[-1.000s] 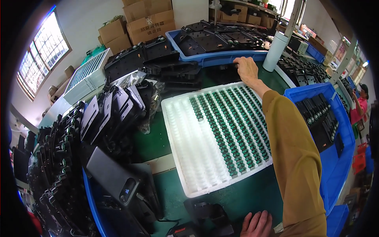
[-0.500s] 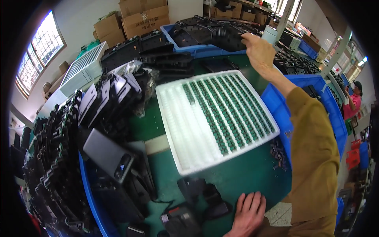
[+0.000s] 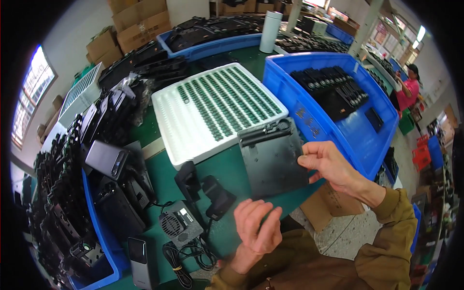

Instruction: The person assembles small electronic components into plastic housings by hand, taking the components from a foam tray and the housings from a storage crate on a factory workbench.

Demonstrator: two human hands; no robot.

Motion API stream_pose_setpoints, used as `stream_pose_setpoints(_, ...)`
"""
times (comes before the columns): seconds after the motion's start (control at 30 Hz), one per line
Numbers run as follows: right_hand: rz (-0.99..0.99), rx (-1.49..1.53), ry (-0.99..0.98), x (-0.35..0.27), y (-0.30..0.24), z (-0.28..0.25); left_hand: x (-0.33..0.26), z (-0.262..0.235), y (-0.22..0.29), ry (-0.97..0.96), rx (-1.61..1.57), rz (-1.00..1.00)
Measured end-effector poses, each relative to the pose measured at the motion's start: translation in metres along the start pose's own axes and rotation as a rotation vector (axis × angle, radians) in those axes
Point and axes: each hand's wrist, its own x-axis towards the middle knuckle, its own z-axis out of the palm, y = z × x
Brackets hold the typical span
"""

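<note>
My right hand (image 3: pixel 336 166) pinches the right edge of a flat black plastic panel (image 3: pixel 270 164), thumb on its face. A ridge and a round moulding run along the panel's top. Just under its lower edge is my left hand (image 3: pixel 257 227), fingers loosely bent and apart, holding nothing. Behind the panel lies a white foam tray (image 3: pixel 169 116) filled on its right side with rows of small green circuit boards (image 3: pixel 227 94); its left rows show bare foam. Left of my left hand sit a black charger-like box (image 3: pixel 180 223), black curved pieces (image 3: pixel 217 198) and coiled cables (image 3: pixel 193 258).
A blue bin (image 3: pixel 309 108) with black parts stands at the right; another blue tray (image 3: pixel 217 46) of black panels is at the back. Black parts (image 3: pixel 58 193) crowd the left. A white bottle (image 3: pixel 270 31) stands behind the foam tray. A person (image 3: pixel 408 89) is at the far right.
My right hand has come back from the far tray with the black panel, now in front of me. My left hand has lifted off the table edge toward it. The view has shifted right.
</note>
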Motion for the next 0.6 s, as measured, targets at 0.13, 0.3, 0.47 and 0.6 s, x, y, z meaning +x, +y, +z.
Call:
stream_pose_setpoints(0.13,0.023,0.030,0.001,0.001,0.035,0.005,0.000,-0.001,0.003,-0.095,0.107,-0.005)
stream_pose_setpoints(0.3,-0.009,0.026,-0.002,0.025,0.064,0.006,0.005,0.007,0.002,-0.233,0.095,-0.061)
stream_pose_setpoints(0.47,-0.100,-0.147,0.081,0.044,0.068,0.016,0.009,0.013,-0.001,-0.406,0.158,-0.206)
stream_pose_setpoints(0.6,-0.267,-0.294,0.208,0.047,0.067,0.029,0.008,0.016,-0.005,-0.553,0.242,-0.361)
